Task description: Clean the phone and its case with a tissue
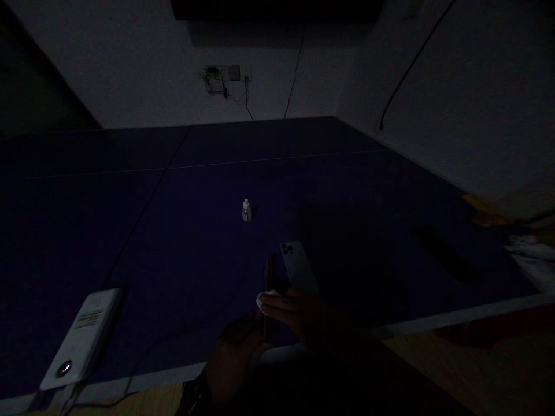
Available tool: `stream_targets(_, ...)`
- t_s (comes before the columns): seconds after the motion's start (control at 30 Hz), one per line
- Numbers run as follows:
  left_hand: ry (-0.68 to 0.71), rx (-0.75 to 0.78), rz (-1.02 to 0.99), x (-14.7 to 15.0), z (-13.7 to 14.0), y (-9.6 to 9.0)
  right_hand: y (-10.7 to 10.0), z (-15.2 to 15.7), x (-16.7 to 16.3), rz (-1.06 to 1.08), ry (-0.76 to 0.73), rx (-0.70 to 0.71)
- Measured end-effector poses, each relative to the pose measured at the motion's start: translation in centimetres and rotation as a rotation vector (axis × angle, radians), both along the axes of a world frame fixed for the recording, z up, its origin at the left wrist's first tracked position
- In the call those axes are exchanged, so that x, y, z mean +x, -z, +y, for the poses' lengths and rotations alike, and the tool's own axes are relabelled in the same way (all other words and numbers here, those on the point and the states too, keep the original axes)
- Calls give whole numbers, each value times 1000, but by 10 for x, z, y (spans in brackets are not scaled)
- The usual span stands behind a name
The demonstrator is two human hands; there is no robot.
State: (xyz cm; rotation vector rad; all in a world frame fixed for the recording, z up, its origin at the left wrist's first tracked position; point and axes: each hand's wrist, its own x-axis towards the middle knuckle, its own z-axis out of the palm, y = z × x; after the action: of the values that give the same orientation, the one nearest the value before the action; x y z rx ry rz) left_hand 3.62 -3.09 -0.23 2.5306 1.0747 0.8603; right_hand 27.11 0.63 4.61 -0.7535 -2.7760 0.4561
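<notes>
In the dim head view, my left hand (pixel 234 352) is at the table's front edge, its fingers closed around the lower end of a narrow brownish stick-like object (pixel 267 271). The light is too weak to tell its kind. My right hand (pixel 295 312) pinches a small white wad (pixel 262 299), like cotton or tissue, and presses it against the middle of that object. Just beyond my right hand, a pale phone (pixel 298 266) lies with its camera side up. Farther back stands a small dropper bottle (pixel 247 211) with a white cap.
A white power bank (pixel 82 338) with a cable lies at the left front on the dark blue tabletop (pixel 195 231). A dark flat object (pixel 448 254) and a pale crumpled heap (pixel 531 257) are on the right. Wall sockets (pixel 228 74) with cables are behind the table.
</notes>
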Motion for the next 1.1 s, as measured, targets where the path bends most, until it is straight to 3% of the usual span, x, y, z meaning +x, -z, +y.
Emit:
stream_targets(0.17,11,-19,-26,3,1,-3,0,1,-4,18,-112,76)
stream_targets(0.33,3,-4,-21,6,-1,-8,-8,6,-7,34,4,171)
stream_targets(0.47,-27,9,-49,3,-6,-23,-11,19,-7,170,26,198)
stream_targets(0.57,-75,-13,-154,-6,-7,-33,-16,28,-7,329,72,119)
stream_targets(0.7,-92,-223,-352,-19,7,-33,-27,28,-16,512,192,-102)
stream_targets(0.9,77,-545,-395,-18,34,-15,-21,21,-39,765,297,-423)
stream_targets(1.0,104,-553,-414,-11,42,-10,-17,22,-39,808,359,-487)
stream_targets(1.1,103,-544,-448,-5,45,-11,-20,23,-28,783,495,-435)
